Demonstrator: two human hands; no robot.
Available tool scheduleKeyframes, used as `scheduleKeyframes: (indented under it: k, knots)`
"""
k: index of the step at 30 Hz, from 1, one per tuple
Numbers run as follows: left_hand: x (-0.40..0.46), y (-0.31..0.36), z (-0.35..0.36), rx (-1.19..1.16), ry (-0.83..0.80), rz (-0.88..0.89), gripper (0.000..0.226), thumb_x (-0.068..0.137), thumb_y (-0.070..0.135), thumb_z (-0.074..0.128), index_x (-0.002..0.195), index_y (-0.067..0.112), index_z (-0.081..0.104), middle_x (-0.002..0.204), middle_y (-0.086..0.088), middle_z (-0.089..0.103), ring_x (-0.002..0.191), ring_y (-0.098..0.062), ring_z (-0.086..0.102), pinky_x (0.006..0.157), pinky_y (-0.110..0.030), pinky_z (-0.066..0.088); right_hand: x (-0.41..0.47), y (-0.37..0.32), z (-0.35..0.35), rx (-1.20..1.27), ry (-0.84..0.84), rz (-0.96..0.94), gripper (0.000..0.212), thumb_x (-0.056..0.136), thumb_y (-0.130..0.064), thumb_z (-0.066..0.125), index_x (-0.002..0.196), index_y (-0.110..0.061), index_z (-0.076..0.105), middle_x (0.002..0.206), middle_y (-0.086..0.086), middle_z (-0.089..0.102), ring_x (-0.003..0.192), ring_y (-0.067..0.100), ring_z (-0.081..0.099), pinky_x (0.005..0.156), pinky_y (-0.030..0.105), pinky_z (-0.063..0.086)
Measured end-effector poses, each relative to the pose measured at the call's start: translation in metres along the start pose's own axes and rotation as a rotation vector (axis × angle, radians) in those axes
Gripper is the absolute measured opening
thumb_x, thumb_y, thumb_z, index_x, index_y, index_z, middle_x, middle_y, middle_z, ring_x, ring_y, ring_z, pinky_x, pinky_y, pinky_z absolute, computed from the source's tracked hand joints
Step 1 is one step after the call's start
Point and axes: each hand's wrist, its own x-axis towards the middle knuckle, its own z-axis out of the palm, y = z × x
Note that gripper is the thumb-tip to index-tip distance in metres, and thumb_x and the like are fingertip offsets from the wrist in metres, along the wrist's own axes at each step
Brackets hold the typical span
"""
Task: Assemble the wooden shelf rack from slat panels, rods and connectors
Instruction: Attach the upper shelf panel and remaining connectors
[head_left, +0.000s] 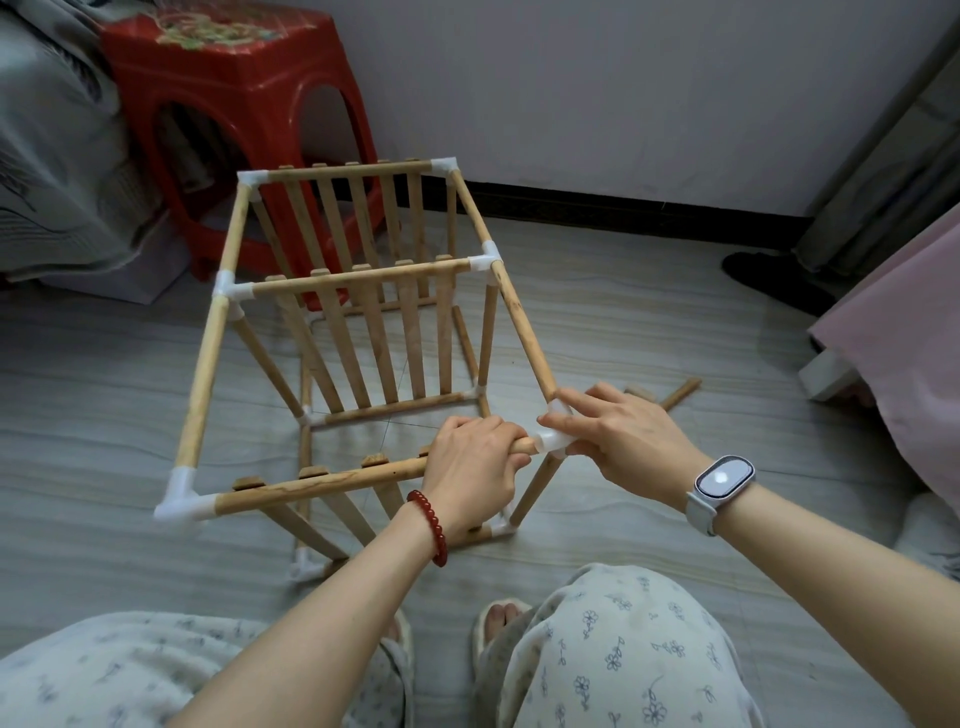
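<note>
The wooden shelf rack (358, 322) lies on its side on the floor, its rods joined by white plastic connectors, with three slat panels standing across it. My left hand (470, 467) grips the top rod of the nearest slat panel (322, 483) close to its right end. My right hand (618, 436) holds the white corner connector (551, 442) at that end, fingers curled over it where a long side rod (522, 322) also enters. Another white connector (179, 501) caps the panel's left end.
A loose wooden rod (680, 393) lies on the floor behind my right hand. A red plastic stool (234, 104) stands behind the rack by the wall. Grey bedding (52, 156) is at the left, pink fabric (914, 338) at the right. My knees and slippers fill the foreground.
</note>
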Motion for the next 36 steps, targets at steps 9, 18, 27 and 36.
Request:
scheduleKeyframes:
  k: [9,18,27,36]
  knots:
    - [0.002,0.001,-0.006,0.034,-0.052,0.017,0.03,0.097,0.036,0.045,0.126,0.032,0.053,0.107,0.009,0.06,0.103,-0.012,0.052,0.092,-0.027,0.028,-0.013,-0.012,0.013,0.065,0.068,0.002,0.044,0.092,-0.03,0.057,0.133,-0.017,0.053,0.143,0.011,0.045,0.102,0.03,0.056,0.058,0.042,0.054]
    - [-0.001,-0.003,-0.004,0.037,-0.007,0.029,0.026,0.096,0.037,0.046,0.119,0.031,0.057,0.103,0.012,0.059,0.101,-0.009,0.053,0.096,-0.026,0.026,-0.015,-0.019,0.015,0.123,0.12,0.043,0.021,0.084,-0.018,0.068,0.105,-0.012,0.066,0.121,0.018,0.057,0.079,0.028,0.055,0.057,0.027,0.04]
    - [-0.015,-0.009,-0.006,0.057,0.024,0.061,0.024,0.095,0.036,0.048,0.116,0.031,0.058,0.106,0.014,0.061,0.102,-0.008,0.053,0.099,-0.025,0.025,0.0,-0.019,0.019,0.197,0.105,0.04,0.025,0.095,-0.024,0.052,0.113,-0.011,0.061,0.133,0.011,0.048,0.097,0.026,0.046,0.072,0.031,0.042]
    - [-0.015,-0.01,-0.004,0.04,0.036,0.044,0.024,0.095,0.036,0.048,0.114,0.031,0.061,0.103,0.014,0.063,0.1,-0.008,0.054,0.096,-0.021,0.021,0.003,-0.023,0.015,0.176,0.065,0.055,0.023,0.096,-0.023,0.051,0.112,-0.01,0.061,0.128,0.012,0.047,0.101,0.028,0.05,0.068,0.028,0.034]
